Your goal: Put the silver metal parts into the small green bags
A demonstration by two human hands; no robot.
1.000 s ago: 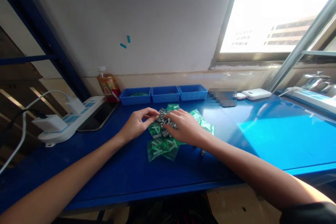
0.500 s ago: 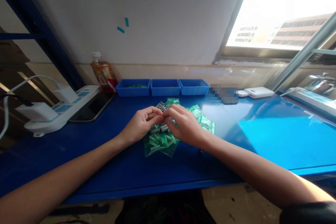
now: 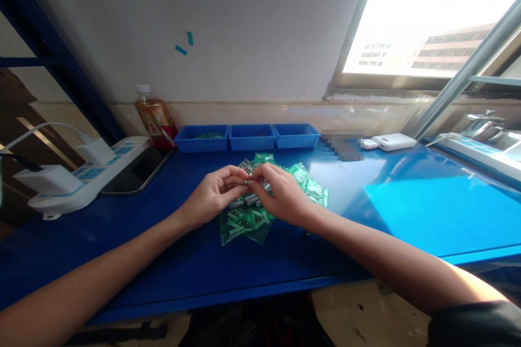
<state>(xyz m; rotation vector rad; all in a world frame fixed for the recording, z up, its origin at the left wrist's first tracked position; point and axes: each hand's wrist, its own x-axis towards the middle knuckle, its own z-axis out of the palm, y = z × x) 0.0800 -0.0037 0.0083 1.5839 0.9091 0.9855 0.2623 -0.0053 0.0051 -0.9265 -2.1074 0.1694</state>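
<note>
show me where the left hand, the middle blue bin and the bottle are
Left hand (image 3: 212, 193): head view, on the back of the hand
Middle blue bin (image 3: 252, 144): head view, on its front wall
Bottle (image 3: 157, 122): head view, on the middle of its body

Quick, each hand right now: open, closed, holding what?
Left hand: closed, pinching a small part.
Right hand: at the same part; grip can't be told.

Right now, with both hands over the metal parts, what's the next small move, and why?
I'd perhaps tilt the right hand slightly, with the left hand steady: they meet above the metal parts and appear to pinch a small piece, but their grip mostly hides it, so a clearer look may help.
</note>
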